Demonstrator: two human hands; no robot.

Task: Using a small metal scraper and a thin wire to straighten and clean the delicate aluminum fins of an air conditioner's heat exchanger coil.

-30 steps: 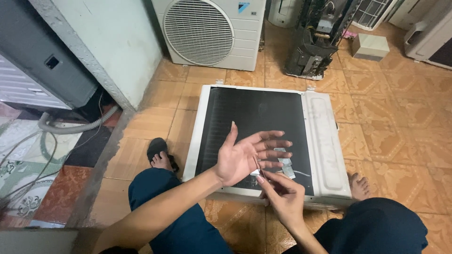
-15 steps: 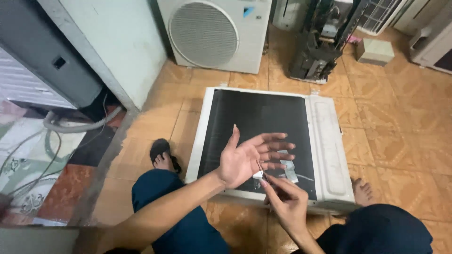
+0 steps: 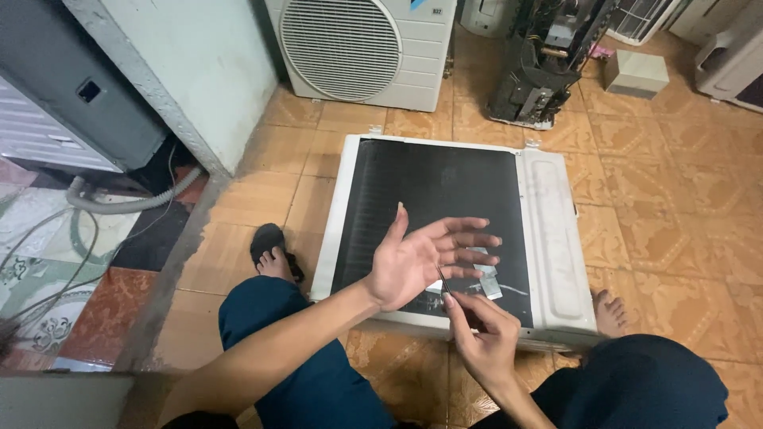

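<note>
Left hand [image 3: 417,262] spread flat, palm up, holding nothing; right hand [image 3: 485,338] pinched around a thin dark pin-like tool [image 3: 443,280] whose tip meets the left palm's edge. Over the last second both hands barely shifted, so the picking continues. Beneath them lies an air-conditioner casing [image 3: 548,230] on the floor; beyond stands an outdoor fan unit [image 3: 358,48]. Nothing obstructs.

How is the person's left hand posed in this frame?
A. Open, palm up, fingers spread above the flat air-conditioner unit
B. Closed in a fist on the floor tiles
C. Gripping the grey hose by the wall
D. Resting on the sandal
A: the left hand is held open with fingers spread over the flat air-conditioner unit, while the right hand brings a thin tool to its palm edge.
</note>
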